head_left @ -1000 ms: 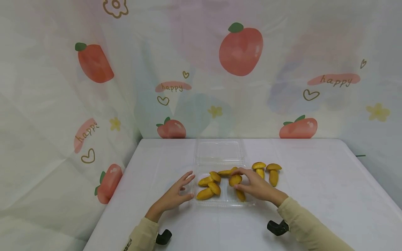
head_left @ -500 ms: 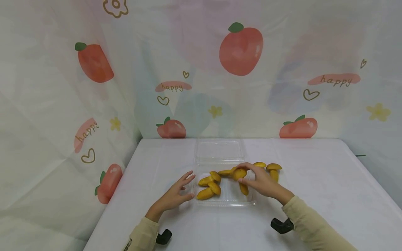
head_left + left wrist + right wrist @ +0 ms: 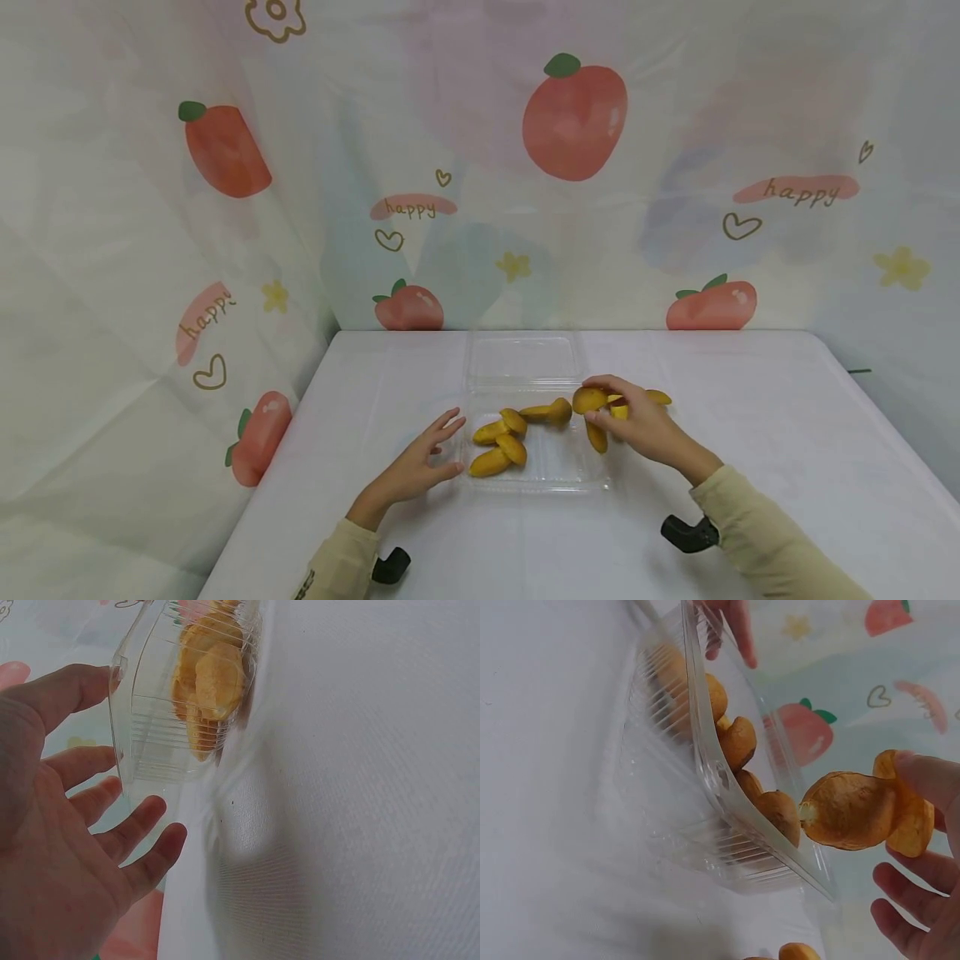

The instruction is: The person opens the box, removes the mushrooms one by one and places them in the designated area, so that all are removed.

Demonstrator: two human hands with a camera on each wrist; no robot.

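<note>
My right hand pinches a yellow mushroom by its cap, stem hanging down, over the right edge of a clear plastic clamshell box. In the right wrist view this mushroom is above the box rim, between thumb and fingers. Three more mushrooms lie in the box: a front left one, one behind it and one along the back. With fingers spread, my left hand is at the box's left side; in the left wrist view its fingertips meet the clear rim.
The box's clear lid is folded back behind it. Two mushrooms lie on the white table right of the box, partly behind my right hand; one cap shows past it. A fruit-patterned cloth hangs behind the table.
My right hand has moved right and a little back with the mushroom, from inside the box to its right edge. It now covers more of the mushrooms on the table. My left hand stays put.
</note>
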